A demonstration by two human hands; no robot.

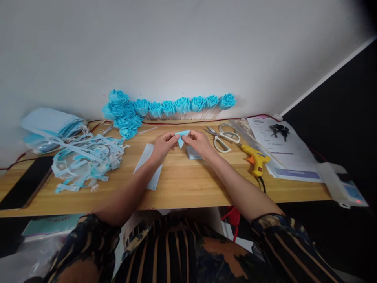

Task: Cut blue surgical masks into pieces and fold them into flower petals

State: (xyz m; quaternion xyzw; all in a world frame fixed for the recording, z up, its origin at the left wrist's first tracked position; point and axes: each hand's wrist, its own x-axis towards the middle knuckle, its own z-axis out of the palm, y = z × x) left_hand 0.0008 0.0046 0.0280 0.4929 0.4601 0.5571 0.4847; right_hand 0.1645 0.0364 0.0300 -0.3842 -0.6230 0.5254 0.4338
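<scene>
Between both hands is a small blue piece of mask fabric point(182, 135), folded to a triangle with its point hanging down. My left hand point(166, 144) pinches its left corner, and my right hand point(198, 142) pinches the right one. Under my left forearm lies a pale blue flat strip of the same kind of fabric point(153, 179). A small stack of light blue cut pieces point(193, 153) rests just below my right hand, partly covered by it. White-handled scissors point(221, 139) lie spread on the table to the right.
Blue fabric flowers point(182, 105) line the wall. Scraps point(88, 157), a phone point(26, 182) and stacked masks point(53, 124) lie left. To the right are a yellow glue gun point(255, 159), a tape roll point(228, 128), papers point(282, 153), keys point(279, 131) and a power strip point(338, 184).
</scene>
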